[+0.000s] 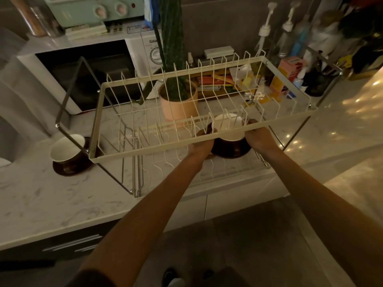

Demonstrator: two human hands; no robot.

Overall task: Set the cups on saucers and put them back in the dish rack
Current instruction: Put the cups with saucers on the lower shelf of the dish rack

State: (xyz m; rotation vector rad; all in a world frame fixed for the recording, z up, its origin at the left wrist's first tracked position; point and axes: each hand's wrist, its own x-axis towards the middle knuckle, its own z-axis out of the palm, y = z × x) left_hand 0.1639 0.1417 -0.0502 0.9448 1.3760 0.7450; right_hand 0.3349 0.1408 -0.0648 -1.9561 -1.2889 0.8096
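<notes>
Head cam: both hands under the rack's (157,158) upper tier, on its lower shelf. Left hand (204,142) and right hand (258,134) grip opposite sides of a cup (228,126), white inside, dark outside, sitting upright on a dark saucer (234,153). Upper frame bar crosses in front of the cup. Second cup (66,149) on its own saucer (68,168) sits on the counter (51,195) just left of the rack, outside it, untouched.
</notes>
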